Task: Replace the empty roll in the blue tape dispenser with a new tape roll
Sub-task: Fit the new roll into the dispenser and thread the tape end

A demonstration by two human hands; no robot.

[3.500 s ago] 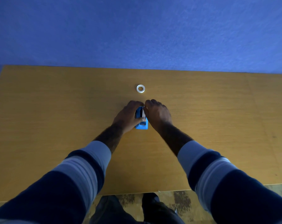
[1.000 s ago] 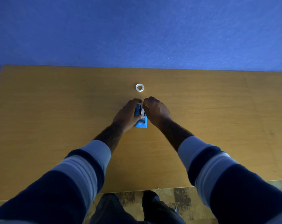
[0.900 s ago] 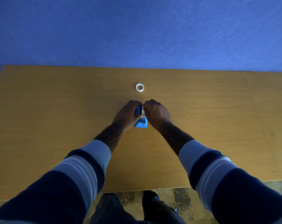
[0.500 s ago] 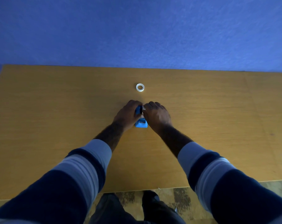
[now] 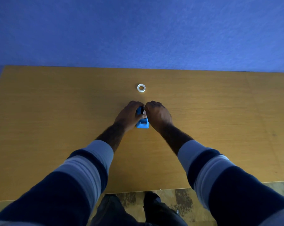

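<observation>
My left hand [image 5: 130, 115] and right hand [image 5: 159, 114] both clasp the blue dispenser [image 5: 143, 123] mid-table [image 5: 56, 111]. White ring [image 5: 141, 88] lies apart, toward the far edge. No legible writing.

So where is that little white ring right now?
The white ring lies flat on the wooden table, untouched, just beyond both hands and the blue dispenser.

table [image 5: 56, 128]: against wall [image 5: 138, 30] behind it | tape dispenser [image 5: 143, 124]: on table, mid-width | left hand [image 5: 129, 115]: touching dispenser's left side | right hand [image 5: 159, 115]: touching its right side | ring-shaped roll [image 5: 141, 88]: flat on table, behind hands, apart from them
</observation>
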